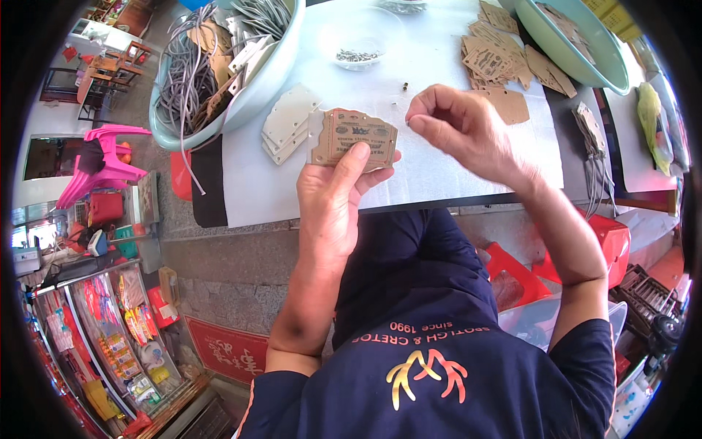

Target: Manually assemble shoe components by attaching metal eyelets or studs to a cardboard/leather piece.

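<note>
Brown plate [376, 139] gripped in the left hand [329, 192] over a white-covered surface [210, 208]

Flat and matt like kraft card, the plate has a wavy upper outline, small holes near its margin and dark printing across its face. A paler layer shows along its left edge. It sits above the near half of the surface, the left thumb pressed on its face and the fingers curled behind and below. The right hand [468, 132] is just to the right, thumb and forefinger drawn together; I cannot tell whether they pinch something tiny.

A smooth, thin white sheet [252, 186] covers most of the dark surface. Just left of the plate, off-white plates [287, 128] with angled corners lie overlapped in a fan. Beyond, a clear, round bowl [362, 66] holds small, shiny metal pieces [357, 55]. More brown plates [488, 58] are heaped loosely at the far right, beside a pale green plastic basin [578, 67]. Another basin [256, 99] on the left brims with smooth, looped grey cables [175, 91].
</note>
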The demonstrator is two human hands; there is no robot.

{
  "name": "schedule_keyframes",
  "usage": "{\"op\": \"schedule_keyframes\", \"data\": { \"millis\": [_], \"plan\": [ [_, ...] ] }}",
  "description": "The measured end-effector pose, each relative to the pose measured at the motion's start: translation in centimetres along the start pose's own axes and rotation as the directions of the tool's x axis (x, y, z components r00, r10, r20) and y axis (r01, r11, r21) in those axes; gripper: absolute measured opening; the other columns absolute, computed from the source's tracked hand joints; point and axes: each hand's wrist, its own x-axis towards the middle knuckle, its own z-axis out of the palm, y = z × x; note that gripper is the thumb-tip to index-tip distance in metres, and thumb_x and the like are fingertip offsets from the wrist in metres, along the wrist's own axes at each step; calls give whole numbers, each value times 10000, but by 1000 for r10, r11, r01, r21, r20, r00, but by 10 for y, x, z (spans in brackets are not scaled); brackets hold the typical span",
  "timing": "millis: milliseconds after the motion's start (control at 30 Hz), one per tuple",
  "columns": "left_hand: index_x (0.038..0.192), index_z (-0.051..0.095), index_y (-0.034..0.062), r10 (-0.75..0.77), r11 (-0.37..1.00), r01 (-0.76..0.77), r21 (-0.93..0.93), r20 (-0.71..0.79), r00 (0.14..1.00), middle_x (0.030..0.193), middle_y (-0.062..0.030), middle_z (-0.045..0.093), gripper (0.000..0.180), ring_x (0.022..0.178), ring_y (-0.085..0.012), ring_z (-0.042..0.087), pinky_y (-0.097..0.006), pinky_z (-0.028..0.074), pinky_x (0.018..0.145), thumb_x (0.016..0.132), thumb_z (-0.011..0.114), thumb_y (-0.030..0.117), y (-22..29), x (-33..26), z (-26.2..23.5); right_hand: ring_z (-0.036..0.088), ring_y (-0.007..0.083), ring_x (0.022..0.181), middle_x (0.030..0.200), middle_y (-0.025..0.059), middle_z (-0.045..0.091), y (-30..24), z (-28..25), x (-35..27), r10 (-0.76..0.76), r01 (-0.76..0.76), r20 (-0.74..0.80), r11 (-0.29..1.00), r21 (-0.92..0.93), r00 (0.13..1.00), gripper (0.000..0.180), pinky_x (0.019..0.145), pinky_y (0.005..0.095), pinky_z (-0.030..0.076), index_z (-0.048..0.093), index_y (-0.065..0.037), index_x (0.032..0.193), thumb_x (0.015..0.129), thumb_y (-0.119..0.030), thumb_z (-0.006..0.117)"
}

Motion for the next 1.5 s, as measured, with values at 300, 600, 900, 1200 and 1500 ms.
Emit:
{"op": "schedule_keyframes", "data": {
  "millis": [300, 600, 900, 1200, 1500],
  "plan": [
    [1145, 586, 6, 31, 999, -32, -35, -9, 999, 1033, -110, 670, 242, 891, -218, 680, -315, 560, 770, 928, 589, 114, -5, 2, 12, 552, 35, 789, 871, 6, 618, 7, 34, -27, 90, -24, -173, 936, 352, 981, 170, 721, 187, 459, 590, 21, 1003, 948, -140, 590],
    [1177, 566, 38, 103, 994, -105, 40, 43, 994, 1047, -90, 656, 279, 937, -178, 646, -338, 552, 805, 900, 597, 47, -10, 2, 13, 526, 19, 744, 854, -2, 618, 15, 42, -26, 52, 29, -233, 943, 331, 971, 131, 657, 178, 443, 593, 10, 982, 922, -106, 606],
    [1114, 593, -10, 202, 979, -201, 44, -42, 978, 985, -101, 673, 224, 874, -166, 661, -323, 561, 770, 890, 605, 5, -19, 4, 19, 488, 22, 666, 801, -15, 596, 27, 54, -26, -86, 169, -386, 968, 188, 918, 81, 547, 189, 414, 621, -16, 895, 874, -84, 660],
    [1105, 603, -27, 206, 978, -205, 44, -10, 978, 1003, -108, 671, 213, 894, -157, 654, -320, 559, 789, 894, 605, 4, -22, 3, 19, 536, 26, 702, 818, 1, 611, 21, 55, -29, -9, 127, -404, 955, 267, 915, 75, 559, 184, 469, 612, -12, 895, 857, -43, 669],
    [1139, 579, -13, 201, 973, -202, 109, 22, 979, 1022, -105, 666, 233, 933, -173, 646, -352, 544, 835, 907, 581, 9, -24, 0, 16, 542, 24, 708, 800, 1, 608, 24, 56, -27, 20, 96, -397, 958, 271, 918, 79, 551, 186, 477, 594, -6, 883, 854, -36, 661]
  ]
}}
